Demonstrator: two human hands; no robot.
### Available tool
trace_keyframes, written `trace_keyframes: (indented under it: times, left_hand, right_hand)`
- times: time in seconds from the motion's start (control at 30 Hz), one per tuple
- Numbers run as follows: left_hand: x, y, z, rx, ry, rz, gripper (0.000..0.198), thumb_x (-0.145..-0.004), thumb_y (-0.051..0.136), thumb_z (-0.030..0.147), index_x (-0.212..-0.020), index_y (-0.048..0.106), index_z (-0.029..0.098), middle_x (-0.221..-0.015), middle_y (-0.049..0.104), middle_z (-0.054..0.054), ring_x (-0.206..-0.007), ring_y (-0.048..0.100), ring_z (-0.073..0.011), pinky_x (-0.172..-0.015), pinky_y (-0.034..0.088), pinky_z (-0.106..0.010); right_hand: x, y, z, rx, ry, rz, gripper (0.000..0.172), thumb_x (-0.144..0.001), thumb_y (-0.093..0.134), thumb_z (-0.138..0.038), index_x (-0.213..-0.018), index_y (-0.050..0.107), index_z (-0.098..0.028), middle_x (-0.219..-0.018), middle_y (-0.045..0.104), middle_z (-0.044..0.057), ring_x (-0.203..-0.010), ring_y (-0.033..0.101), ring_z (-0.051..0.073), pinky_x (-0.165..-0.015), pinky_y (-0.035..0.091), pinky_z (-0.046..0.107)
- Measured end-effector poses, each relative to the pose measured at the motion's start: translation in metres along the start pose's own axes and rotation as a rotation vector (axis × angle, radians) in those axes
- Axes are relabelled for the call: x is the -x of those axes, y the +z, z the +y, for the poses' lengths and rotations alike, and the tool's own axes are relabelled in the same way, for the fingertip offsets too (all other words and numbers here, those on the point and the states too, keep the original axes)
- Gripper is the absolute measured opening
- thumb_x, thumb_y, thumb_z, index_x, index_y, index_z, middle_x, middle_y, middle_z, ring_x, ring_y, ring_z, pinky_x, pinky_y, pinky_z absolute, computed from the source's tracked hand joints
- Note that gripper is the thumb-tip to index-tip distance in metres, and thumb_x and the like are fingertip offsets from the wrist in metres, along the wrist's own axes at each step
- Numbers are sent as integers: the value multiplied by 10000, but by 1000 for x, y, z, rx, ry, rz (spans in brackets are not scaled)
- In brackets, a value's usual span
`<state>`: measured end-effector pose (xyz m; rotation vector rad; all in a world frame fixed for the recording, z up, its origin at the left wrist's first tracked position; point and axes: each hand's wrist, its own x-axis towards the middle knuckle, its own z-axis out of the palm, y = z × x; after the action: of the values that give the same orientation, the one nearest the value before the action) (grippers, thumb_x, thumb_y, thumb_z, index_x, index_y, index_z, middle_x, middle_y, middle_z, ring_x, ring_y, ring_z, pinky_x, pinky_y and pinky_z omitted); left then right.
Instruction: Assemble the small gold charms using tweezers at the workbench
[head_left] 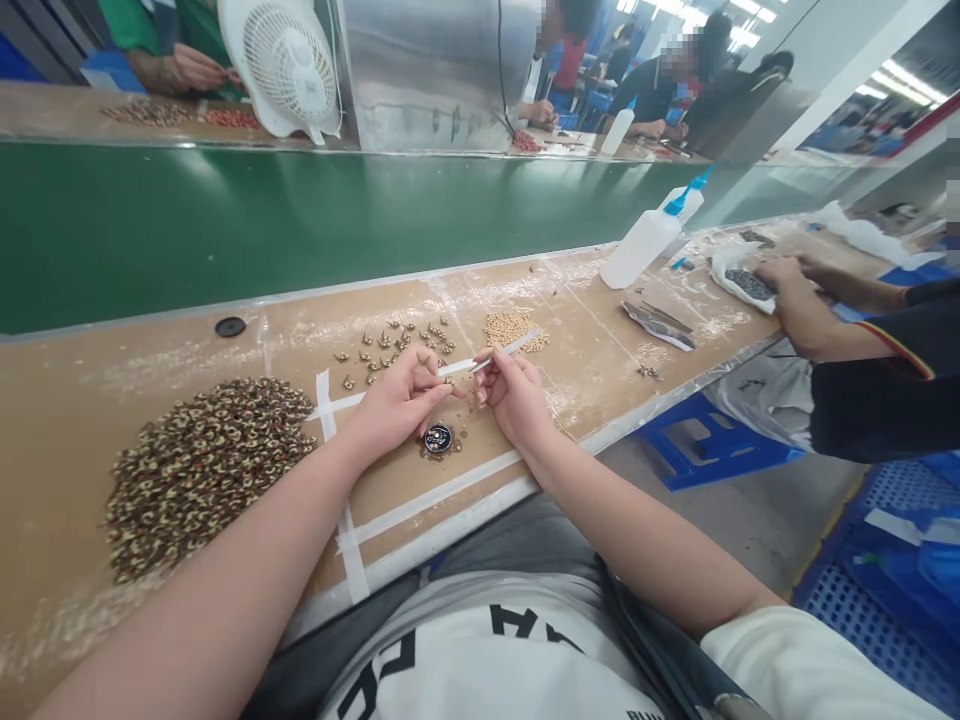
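Observation:
My right hand [511, 398] is shut on a slim white pick [510, 349] with a metal tip. My left hand [399, 402] sits just beside that tip, its fingertips pinched together. Whether they hold a tiny piece, I cannot tell. Below both hands lies a small round black dish [438, 438]. Several small gold-coloured pieces [394, 352] are scattered beyond my hands, and a small heap of pale beads [514, 330] lies to their right. A large pile of speckled brown-and-cream beads [210, 470] sits left of my left forearm.
The plastic-covered brown work table [600, 330] has white tape strips. A co-worker's hands [799, 295] work at a bag of dark beads [750, 285] on the right. A squeeze bottle [637, 240] and foil packet [658, 325] stand nearby. A green conveyor belt [225, 230] runs behind.

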<state>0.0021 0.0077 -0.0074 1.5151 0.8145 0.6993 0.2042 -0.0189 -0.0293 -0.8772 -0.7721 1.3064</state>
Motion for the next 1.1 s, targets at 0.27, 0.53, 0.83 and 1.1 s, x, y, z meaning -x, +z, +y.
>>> trace_keyframes:
  times: [0.27, 0.53, 0.83, 1.1]
  left_hand:
    - [2, -41, 30, -332, -108, 438, 294, -1018, 662, 453, -1188, 563, 236, -1024, 825, -76, -584, 631, -135, -541, 458, -250]
    - [-39, -113, 45, -789, -309, 544, 215, -847, 774, 359, -962, 744, 180, -1047, 850, -102, -796, 734, -217, -699, 525, -290]
    - [-39, -139, 50, -1037, -428, 435, 280, -864, 768, 434, -993, 791, 187, -1016, 838, -93, -839, 737, -240, -725, 509, -311]
    - [33, -140, 83, -1168, -420, 94, 206, -835, 730, 425, -904, 822, 253, -1034, 840, -28, -937, 738, -262, -815, 515, -323]
  right_hand:
    - [-1, 6, 4, 58, 0, 5, 546, -820, 863, -697, -872, 737, -168, -645, 631, -33, -473, 559, 83, -444, 467, 202]
    - [-3, 6, 5, 145, 20, -40, 602, -831, 814, -742, -921, 756, -149, -669, 619, -33, -500, 561, 88, -461, 459, 208]
    - [-1, 9, 3, 163, 10, -61, 569, -847, 788, -721, -883, 730, -156, -651, 607, -35, -492, 545, 92, -462, 436, 220]
    - [1, 10, 5, 224, 4, -52, 596, -827, 810, -743, -734, 658, -174, -580, 572, -24, -483, 503, 99, -461, 402, 232]
